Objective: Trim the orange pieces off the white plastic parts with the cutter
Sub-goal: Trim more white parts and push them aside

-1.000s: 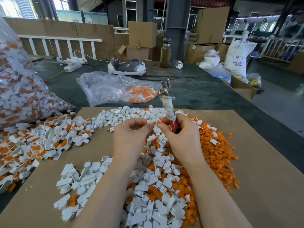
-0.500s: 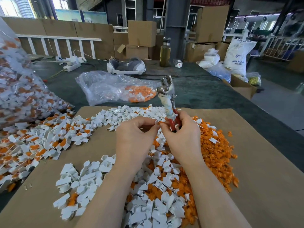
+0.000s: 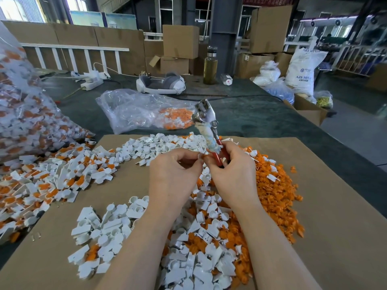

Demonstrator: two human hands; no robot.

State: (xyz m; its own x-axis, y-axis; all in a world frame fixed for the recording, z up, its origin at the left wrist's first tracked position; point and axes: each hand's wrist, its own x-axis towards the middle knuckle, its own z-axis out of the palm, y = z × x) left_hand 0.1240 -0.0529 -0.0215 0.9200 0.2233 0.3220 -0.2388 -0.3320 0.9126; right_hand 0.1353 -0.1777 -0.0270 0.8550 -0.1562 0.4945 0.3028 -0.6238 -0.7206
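Against a second ago the cutter, gripped in the right hand, has tilted upright above the cardboard, while left hand fingers pinch a white part beside it, apparently between cuts.

- A dark green table runs back towards a row of brown cardboard panels and a white railing.
- Stacked cardboard boxes stand beside a grey steel column.
- Windows at the upper left let in bright daylight.
- A white sack printed with "ABS" sits at the right, next to an open carton.
- The floor on the right is smooth grey concrete.
- A glass bottle stands on the table near the column.
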